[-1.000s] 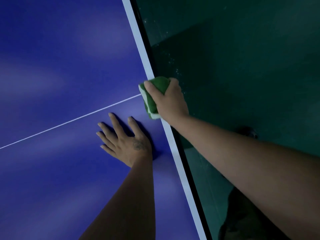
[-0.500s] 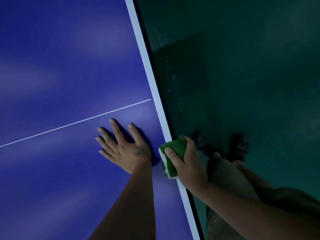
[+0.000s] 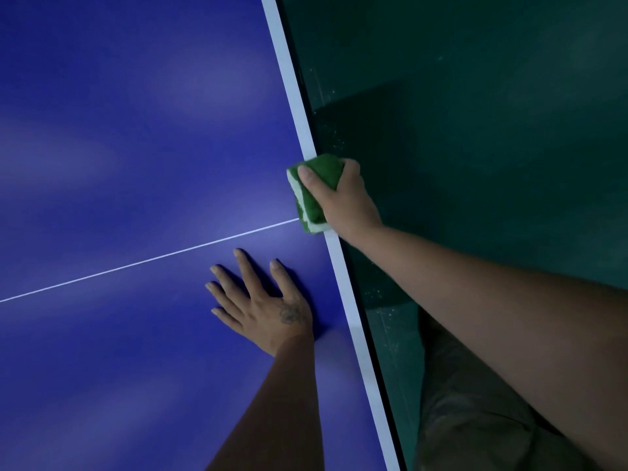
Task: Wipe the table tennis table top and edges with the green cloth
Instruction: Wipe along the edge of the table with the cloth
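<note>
Right hand (image 3: 343,202) with green cloth (image 3: 309,203) slid up table edge (image 3: 292,96), left hand (image 3: 265,307) unmoved

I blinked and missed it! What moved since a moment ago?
The right hand, gripping the green cloth, slid toward the person along the table's white edge, then back away, ending where the centre line meets the edge. The left hand stayed flat on the blue top, fingers spread.
</note>
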`<control>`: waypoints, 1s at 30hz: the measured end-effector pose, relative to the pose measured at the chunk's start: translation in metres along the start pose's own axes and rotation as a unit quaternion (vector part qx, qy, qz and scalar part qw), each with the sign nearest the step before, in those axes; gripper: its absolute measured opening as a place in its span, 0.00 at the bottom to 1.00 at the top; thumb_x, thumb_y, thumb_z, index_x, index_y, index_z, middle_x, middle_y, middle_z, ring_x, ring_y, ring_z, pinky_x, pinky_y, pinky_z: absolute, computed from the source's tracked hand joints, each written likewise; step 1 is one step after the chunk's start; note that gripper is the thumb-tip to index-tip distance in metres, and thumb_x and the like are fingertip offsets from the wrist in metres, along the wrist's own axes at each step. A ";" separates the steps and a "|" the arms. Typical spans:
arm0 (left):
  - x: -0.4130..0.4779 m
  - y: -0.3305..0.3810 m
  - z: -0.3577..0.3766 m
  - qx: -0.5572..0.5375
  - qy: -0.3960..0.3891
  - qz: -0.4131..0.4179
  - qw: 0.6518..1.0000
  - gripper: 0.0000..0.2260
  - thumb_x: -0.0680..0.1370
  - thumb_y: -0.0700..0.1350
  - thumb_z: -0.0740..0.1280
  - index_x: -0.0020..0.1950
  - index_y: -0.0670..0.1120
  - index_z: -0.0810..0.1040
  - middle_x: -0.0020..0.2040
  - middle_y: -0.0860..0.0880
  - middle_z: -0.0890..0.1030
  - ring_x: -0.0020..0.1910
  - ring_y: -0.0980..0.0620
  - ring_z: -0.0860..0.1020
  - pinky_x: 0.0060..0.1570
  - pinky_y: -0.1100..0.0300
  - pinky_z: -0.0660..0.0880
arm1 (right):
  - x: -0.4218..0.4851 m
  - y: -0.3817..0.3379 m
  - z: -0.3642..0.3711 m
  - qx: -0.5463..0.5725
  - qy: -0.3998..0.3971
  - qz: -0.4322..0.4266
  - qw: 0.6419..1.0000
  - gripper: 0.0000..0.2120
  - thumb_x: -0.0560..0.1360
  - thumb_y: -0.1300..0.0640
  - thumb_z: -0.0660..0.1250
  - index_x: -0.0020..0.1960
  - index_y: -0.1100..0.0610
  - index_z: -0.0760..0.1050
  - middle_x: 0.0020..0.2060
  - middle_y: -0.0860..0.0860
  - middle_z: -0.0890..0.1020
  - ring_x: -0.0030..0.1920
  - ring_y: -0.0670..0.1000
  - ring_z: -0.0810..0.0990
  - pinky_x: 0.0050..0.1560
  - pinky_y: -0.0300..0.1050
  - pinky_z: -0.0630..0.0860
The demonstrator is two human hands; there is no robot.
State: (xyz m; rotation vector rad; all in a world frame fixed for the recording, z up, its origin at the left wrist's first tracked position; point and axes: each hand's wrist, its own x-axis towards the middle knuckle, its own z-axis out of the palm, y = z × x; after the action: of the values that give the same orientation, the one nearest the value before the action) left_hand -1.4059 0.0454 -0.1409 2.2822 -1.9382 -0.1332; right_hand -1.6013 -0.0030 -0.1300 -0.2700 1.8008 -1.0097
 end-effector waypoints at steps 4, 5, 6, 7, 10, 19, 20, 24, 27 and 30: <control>0.002 0.002 -0.001 -0.003 -0.005 -0.007 1.000 0.29 0.85 0.64 0.59 0.86 0.58 0.65 0.88 0.49 0.59 0.88 0.45 0.54 0.85 0.38 0.50 | -0.066 0.044 -0.005 -0.040 -0.012 0.017 0.999 0.45 0.72 0.26 0.70 0.78 0.51 0.64 0.68 0.50 0.76 0.67 0.53 0.79 0.67 0.51 0.76; 0.002 0.002 -0.001 -0.005 -0.006 -0.006 1.000 0.29 0.85 0.63 0.59 0.86 0.58 0.66 0.88 0.49 0.59 0.88 0.45 0.54 0.85 0.38 0.50 | -0.080 0.053 -0.007 -0.063 -0.016 0.029 0.997 0.50 0.68 0.23 0.67 0.81 0.50 0.62 0.70 0.50 0.75 0.69 0.53 0.77 0.67 0.50 0.74; 0.002 0.002 -0.002 -0.005 -0.006 -0.004 1.000 0.29 0.85 0.63 0.59 0.85 0.57 0.66 0.88 0.48 0.59 0.88 0.45 0.55 0.85 0.38 0.50 | -0.091 0.060 -0.008 -0.084 -0.019 0.039 0.996 0.53 0.66 0.21 0.64 0.82 0.50 0.60 0.72 0.49 0.74 0.70 0.53 0.76 0.66 0.50 0.73; 0.002 0.002 -0.002 -0.001 -0.003 0.000 1.000 0.29 0.85 0.62 0.60 0.85 0.56 0.66 0.88 0.48 0.60 0.87 0.44 0.55 0.84 0.37 0.50 | -0.098 0.064 -0.007 -0.097 -0.016 0.046 0.994 0.55 0.65 0.20 0.63 0.83 0.50 0.59 0.73 0.49 0.74 0.71 0.53 0.75 0.65 0.49 0.73; 0.002 -0.001 -0.001 0.004 0.006 0.007 1.000 0.28 0.85 0.60 0.61 0.85 0.55 0.67 0.87 0.47 0.61 0.87 0.43 0.57 0.84 0.37 0.52 | -0.091 0.059 -0.002 -0.099 0.000 0.058 0.993 0.51 0.69 0.22 0.68 0.81 0.52 0.61 0.70 0.50 0.75 0.70 0.55 0.76 0.64 0.50 0.74; 0.003 -0.005 0.003 -0.004 -0.003 0.019 1.000 0.27 0.86 0.56 0.61 0.85 0.52 0.68 0.88 0.47 0.60 0.87 0.44 0.56 0.83 0.35 0.54 | 0.046 -0.038 -0.011 -0.113 -0.062 0.032 0.991 0.42 0.75 0.23 0.66 0.74 0.52 0.63 0.66 0.52 0.76 0.60 0.58 0.81 0.60 0.57 0.80; 0.003 -0.002 0.001 -0.006 -0.009 0.016 1.000 0.27 0.85 0.56 0.61 0.85 0.51 0.68 0.87 0.46 0.60 0.87 0.43 0.56 0.83 0.34 0.54 | 0.055 -0.045 -0.013 -0.112 -0.070 0.028 0.991 0.42 0.75 0.23 0.67 0.74 0.52 0.63 0.67 0.53 0.76 0.60 0.58 0.81 0.60 0.58 0.81; 0.024 0.031 -0.013 -0.099 -0.057 -0.086 0.990 0.26 0.85 0.53 0.63 0.83 0.49 0.71 0.87 0.45 0.61 0.88 0.42 0.54 0.83 0.34 0.51 | 0.041 -0.035 -0.015 -0.099 -0.073 0.024 0.992 0.43 0.76 0.25 0.67 0.79 0.51 0.60 0.69 0.53 0.75 0.59 0.56 0.78 0.55 0.51 0.72; 0.089 0.080 -0.015 -0.171 -0.082 -0.079 0.979 0.22 0.86 0.45 0.68 0.80 0.46 0.74 0.85 0.46 0.65 0.87 0.46 0.57 0.84 0.44 0.55 | 0.006 -0.007 -0.016 -0.100 -0.075 0.040 0.991 0.45 0.77 0.28 0.67 0.83 0.50 0.56 0.74 0.53 0.72 0.68 0.57 0.77 0.60 0.52 0.73; 0.175 0.145 -0.005 -0.200 -0.079 -0.009 0.976 0.21 0.87 0.43 0.67 0.80 0.46 0.74 0.84 0.47 0.68 0.86 0.49 0.60 0.84 0.54 0.56 | -0.016 0.010 -0.016 -0.084 -0.063 0.056 0.993 0.47 0.77 0.26 0.67 0.84 0.52 0.57 0.74 0.51 0.72 0.72 0.56 0.75 0.67 0.52 0.74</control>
State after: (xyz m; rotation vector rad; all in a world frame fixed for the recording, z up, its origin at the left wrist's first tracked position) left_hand -1.5177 -0.1500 -0.1070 2.0710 -1.7601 -0.6625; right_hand -1.6046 0.0206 -0.1248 -0.3254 1.7665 -0.7480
